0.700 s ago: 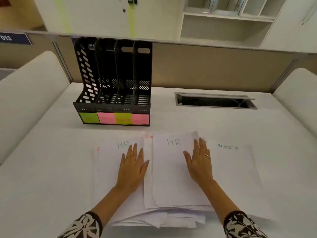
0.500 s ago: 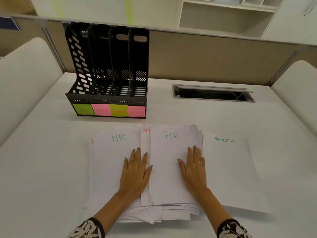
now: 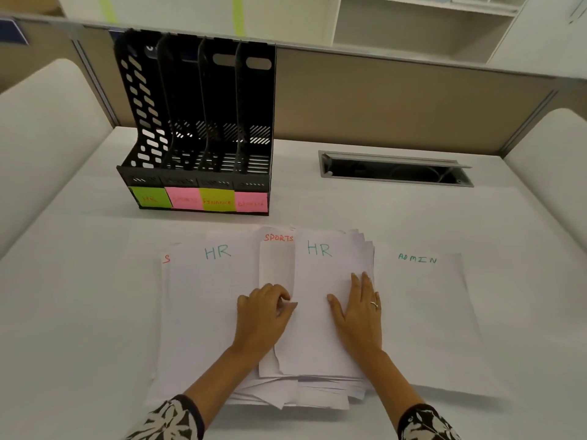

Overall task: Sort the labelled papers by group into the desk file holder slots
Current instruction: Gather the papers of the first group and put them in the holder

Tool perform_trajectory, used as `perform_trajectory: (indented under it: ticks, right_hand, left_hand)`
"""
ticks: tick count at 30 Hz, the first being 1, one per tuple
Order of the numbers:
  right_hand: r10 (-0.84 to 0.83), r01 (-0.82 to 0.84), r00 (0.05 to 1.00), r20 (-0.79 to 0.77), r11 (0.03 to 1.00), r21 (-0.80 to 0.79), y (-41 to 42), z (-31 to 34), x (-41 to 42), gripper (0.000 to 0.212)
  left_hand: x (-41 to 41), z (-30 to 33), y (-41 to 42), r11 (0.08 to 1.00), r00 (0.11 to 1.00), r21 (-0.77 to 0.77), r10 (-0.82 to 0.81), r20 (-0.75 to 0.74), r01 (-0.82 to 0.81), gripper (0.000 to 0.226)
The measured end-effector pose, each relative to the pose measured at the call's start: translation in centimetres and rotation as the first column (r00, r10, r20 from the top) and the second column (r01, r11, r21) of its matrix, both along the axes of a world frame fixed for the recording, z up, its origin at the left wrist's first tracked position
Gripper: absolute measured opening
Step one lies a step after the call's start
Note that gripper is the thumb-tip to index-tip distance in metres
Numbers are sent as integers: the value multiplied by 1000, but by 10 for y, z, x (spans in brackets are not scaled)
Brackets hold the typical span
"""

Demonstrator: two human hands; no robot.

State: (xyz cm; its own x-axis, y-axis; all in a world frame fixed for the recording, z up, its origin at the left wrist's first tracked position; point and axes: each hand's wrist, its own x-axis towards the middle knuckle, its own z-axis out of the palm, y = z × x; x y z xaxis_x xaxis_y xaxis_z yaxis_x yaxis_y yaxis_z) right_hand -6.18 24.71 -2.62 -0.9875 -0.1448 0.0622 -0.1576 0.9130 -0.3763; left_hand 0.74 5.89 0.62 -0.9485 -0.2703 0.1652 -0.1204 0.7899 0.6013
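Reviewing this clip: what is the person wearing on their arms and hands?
Both forearms are bare. Each ends at the frame's lower edge in a dark sleeve with a white leaf-like print: left sleeve, right sleeve. The right hand wears a thin ring; the left hand shows none.

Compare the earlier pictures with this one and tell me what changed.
The left hand, flat before, has curled its fingers onto the left edge of the top HR sheet. The right hand still lies flat on that sheet. The file holder and ADMIN sheet stayed put.
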Motion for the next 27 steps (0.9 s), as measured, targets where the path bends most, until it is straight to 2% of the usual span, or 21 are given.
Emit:
perform_trajectory:
  ticks: [2, 4, 7, 12, 14, 16, 18, 20, 22, 24, 27]
  right_hand:
    - [-13, 15, 1000, 22, 996, -91, 0, 2, 0, 74]
    - [-56, 72, 996, 73, 969, -237, 1, 5, -1, 78]
    - [-138, 197, 977, 161, 872, -448, 5, 13, -9, 85]
    - [-229, 318, 947, 223, 742, -590, 5, 36, -31, 86]
    - [-209, 332, 942, 262, 695, -638, 7, 44, -40, 71]
    - [-108, 278, 952, 287, 700, -657, 2, 49, -46, 40]
    - [-12, 213, 957, 291, 710, -671, -3, 51, -49, 23]
    - [57, 183, 946, 318, 717, -673, -14, 50, -47, 20]
    - [116, 157, 930, 347, 730, -665, -25, 46, -44, 21]
    - [146, 130, 921, 361, 758, -639, -31, 40, -40, 26]
    - [127, 137, 918, 375, 787, -602, -35, 29, -37, 32]
  left_hand:
    - [-1, 3, 1, 997, 998, 62, -31, -48, 34, 12]
    - [1, 5, 4, 994, 985, 28, -101, -143, 106, 12]
    - [7, 4, 6, 983, 960, 51, -163, -229, 179, 10]
    - [9, 6, -3, 925, 972, 380, 64, -226, 27, 7]
    - [7, 9, -10, 881, 967, 472, 155, -200, -44, 9]
    - [9, 10, -23, 855, 962, 509, 214, -172, -99, 9]
    - [11, 11, -34, 852, 957, 504, 250, -150, -143, 5]
    - [16, 8, -52, 855, 931, 453, 343, -125, -254, 5]
    - [20, 4, -75, 847, 868, 247, 495, -42, -471, 17]
    - [26, 4, -93, 791, 793, 67, 602, 94, -609, 36]
    - [35, 4, -109, 772, 762, 41, 615, 202, -634, 48]
